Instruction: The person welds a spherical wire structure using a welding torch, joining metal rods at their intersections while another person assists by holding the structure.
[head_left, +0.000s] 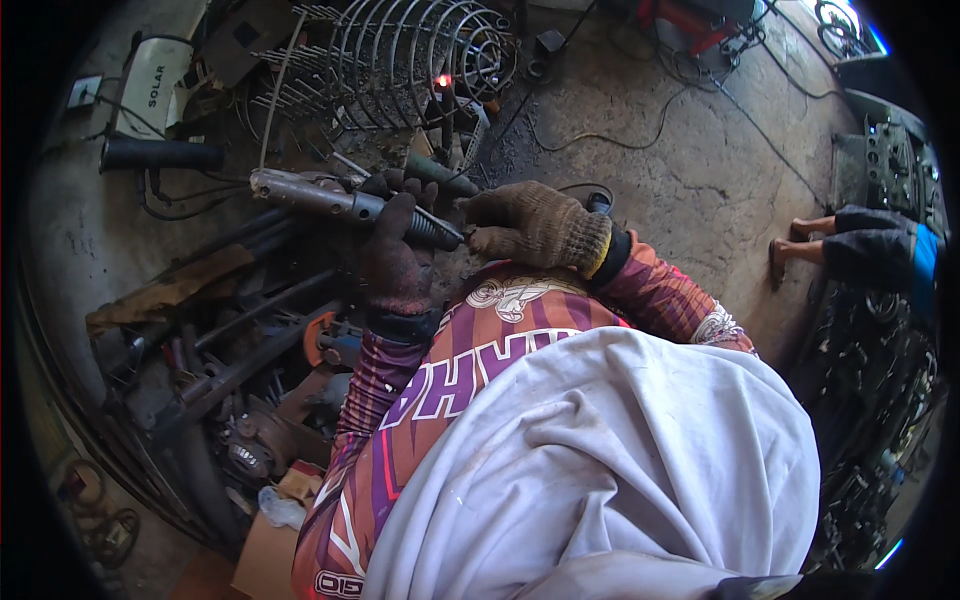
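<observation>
My left hand [398, 252], in a dark worn glove, is closed around a long grey metal bar with a ribbed black grip [345, 205]; the bar points up and to the left. My right hand [535, 227], in a brown knitted glove, is curled at the grip's right end, touching it. Both arms wear patterned purple and orange sleeves. A white cloth [610, 470] hangs in front of my chest and hides the lower middle of the view.
A curved wire grille [400, 60] with a small red glow [441, 80] stands behind the hands. Scrap metal bars and parts [240, 350] pile up on the left. Cables cross the concrete floor [660, 150]. Another person's feet [800, 240] show at right.
</observation>
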